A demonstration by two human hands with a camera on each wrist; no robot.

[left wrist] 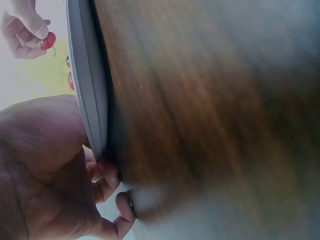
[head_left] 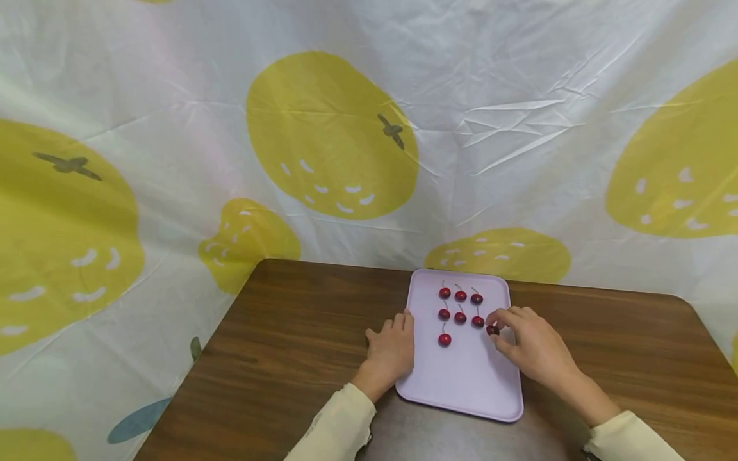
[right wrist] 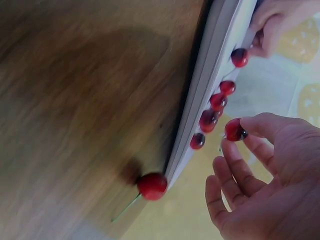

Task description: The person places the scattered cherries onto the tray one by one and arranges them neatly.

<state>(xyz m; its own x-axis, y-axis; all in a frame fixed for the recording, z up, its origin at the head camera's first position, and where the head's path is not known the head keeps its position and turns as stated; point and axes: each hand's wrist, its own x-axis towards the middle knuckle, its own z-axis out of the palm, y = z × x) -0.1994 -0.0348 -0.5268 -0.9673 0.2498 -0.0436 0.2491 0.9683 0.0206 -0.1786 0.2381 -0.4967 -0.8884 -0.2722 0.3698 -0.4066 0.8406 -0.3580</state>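
Note:
A pale lilac tray (head_left: 464,387) lies on the brown table, with several red cherries (head_left: 460,296) with stems set out in rows on it. My right hand (head_left: 533,346) is over the tray's right side, pinching one dark red cherry (right wrist: 234,130) between thumb and fingertips; its other fingers are spread loosely. Along the tray's left edge, my left hand (head_left: 392,349) holds the rim, with bent fingers (left wrist: 106,177) against it in the left wrist view. Another cherry (right wrist: 152,186) with a green stem lies outside the tray's edge, hidden from the head view behind my right hand.
The wooden table (head_left: 300,333) extends to both sides of the tray. Behind it hangs a white curtain (head_left: 507,128) printed with large yellow fruit, close against the table's back edge.

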